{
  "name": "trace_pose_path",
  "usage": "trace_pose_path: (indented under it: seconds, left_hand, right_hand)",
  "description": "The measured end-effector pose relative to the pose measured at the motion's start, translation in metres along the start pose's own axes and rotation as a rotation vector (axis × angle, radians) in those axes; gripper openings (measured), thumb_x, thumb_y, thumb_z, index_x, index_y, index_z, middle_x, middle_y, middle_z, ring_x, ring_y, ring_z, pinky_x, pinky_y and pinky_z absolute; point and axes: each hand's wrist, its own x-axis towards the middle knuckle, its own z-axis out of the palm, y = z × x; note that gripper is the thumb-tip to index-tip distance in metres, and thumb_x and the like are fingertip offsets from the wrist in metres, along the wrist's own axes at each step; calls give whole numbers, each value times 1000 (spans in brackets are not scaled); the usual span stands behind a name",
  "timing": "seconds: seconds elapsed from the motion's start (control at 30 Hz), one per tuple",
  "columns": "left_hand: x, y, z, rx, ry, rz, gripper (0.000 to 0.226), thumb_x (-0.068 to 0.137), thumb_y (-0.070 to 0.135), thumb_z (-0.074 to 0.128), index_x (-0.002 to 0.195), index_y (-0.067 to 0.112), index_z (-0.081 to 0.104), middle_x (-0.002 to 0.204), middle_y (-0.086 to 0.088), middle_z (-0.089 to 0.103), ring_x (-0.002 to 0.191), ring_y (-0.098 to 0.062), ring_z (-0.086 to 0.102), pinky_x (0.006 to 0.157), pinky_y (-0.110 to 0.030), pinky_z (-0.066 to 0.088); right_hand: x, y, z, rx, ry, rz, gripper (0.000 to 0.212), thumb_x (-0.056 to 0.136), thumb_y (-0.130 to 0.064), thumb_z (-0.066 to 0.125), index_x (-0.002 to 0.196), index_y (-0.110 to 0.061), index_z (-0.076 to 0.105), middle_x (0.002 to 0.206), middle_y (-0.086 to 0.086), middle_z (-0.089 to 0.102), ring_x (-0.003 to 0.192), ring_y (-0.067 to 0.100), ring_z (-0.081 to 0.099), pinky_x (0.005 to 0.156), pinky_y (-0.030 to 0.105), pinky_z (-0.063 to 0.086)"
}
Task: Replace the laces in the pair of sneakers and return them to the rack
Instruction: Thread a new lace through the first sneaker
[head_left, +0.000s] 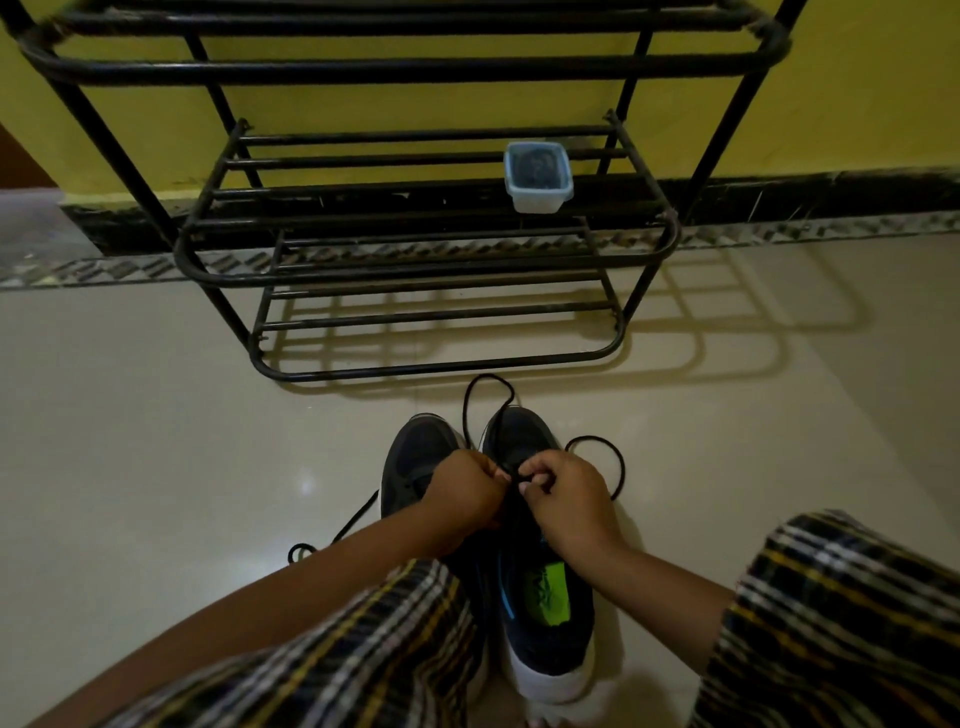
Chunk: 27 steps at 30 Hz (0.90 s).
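Two dark sneakers stand side by side on the floor, toes toward the rack. The right sneaker has a green insole and a white heel; the left sneaker is partly hidden by my arm. My left hand and my right hand meet over the right sneaker's eyelets, each pinching a black lace that loops out past the toes and to the right. Another black lace trails on the floor left of the left sneaker.
A black metal shoe rack stands against the yellow wall just beyond the sneakers. A small clear plastic box with dark contents sits on its middle shelf at the right. My knees in checked cloth flank the shoes on the pale tiled floor.
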Motion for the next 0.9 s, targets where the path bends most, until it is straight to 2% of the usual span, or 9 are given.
trace_pose_path:
  seconds: [0.13, 0.23, 0.37, 0.43, 0.57, 0.63, 0.7, 0.83, 0.9]
  left_hand:
    - [-3, 7, -6, 18, 49, 32, 26, 97, 11, 42, 75, 10, 53, 71, -12, 60, 64, -23, 60, 62, -34, 54]
    - [-1, 15, -17, -187, 115, 15, 25, 97, 6, 36, 76, 9, 50, 73, -14, 57, 59, -19, 56, 55, -29, 48]
    - [1, 26, -30, -613, 206, 60, 25, 100, 10, 29, 84, 6, 48, 81, -14, 63, 80, -28, 65, 81, -43, 52]
    - [-2, 24, -33, -662, 155, 121, 21, 101, 13, 31, 89, 5, 46, 71, -10, 59, 68, -26, 64, 75, -43, 55]
    - [-8, 4, -25, 263, 89, 386, 14, 97, 23, 46, 98, 15, 57, 76, -1, 62, 66, -13, 60, 63, -22, 47]
    - [-9, -1, -21, 730, 6, 428, 22, 94, 27, 51, 112, 18, 59, 99, -2, 60, 85, -18, 61, 74, -28, 51]
    - [-8, -2, -23, 933, -3, 405, 23, 94, 28, 50, 111, 19, 64, 113, -4, 53, 98, -26, 59, 83, -37, 51]
    - [-4, -2, -28, 377, 142, 442, 22, 96, 16, 48, 83, 18, 66, 91, -5, 61, 84, -23, 61, 74, -18, 44]
    - [-8, 6, -31, -70, 214, 357, 26, 99, 17, 42, 88, 11, 65, 90, -10, 68, 77, -24, 61, 82, -27, 49]
  right_hand:
    - [-22, 11, -7, -67, 92, -265, 20, 68, 3, 59, 79, -12, 52, 90, 1, 47, 90, 22, 44, 71, 36, 42]
    - [-31, 27, -11, -120, 99, -142, 26, 65, -4, 66, 78, -10, 44, 86, 4, 43, 78, 24, 44, 62, 35, 37]
    - [-37, 36, -9, -157, -53, -57, 38, 82, -14, 59, 67, -19, 24, 75, 5, 41, 66, 21, 39, 52, 24, 25]
    - [-36, 36, -9, -194, -68, -67, 41, 85, -16, 57, 66, -20, 21, 72, 1, 37, 64, 17, 36, 51, 22, 26]
    - [-27, 37, -12, -286, -185, -64, 35, 89, -27, 53, 69, -27, 25, 73, -8, 36, 67, 13, 43, 52, 18, 30]
    - [-25, 38, -12, -310, -212, -60, 17, 91, -29, 50, 81, -24, 36, 79, -6, 42, 76, 19, 47, 57, 16, 33]
    - [-25, 39, -11, -307, -215, -45, 13, 91, -29, 49, 92, -20, 41, 88, 0, 49, 79, 21, 48, 60, 14, 34]
    - [-23, 41, -7, -314, -203, -44, 13, 91, -30, 49, 93, -20, 41, 95, 3, 53, 81, 21, 50, 60, 13, 34]
    - [-23, 41, -7, -309, -206, -38, 13, 90, -29, 49, 93, -20, 41, 96, 4, 54, 81, 21, 50, 61, 14, 34]
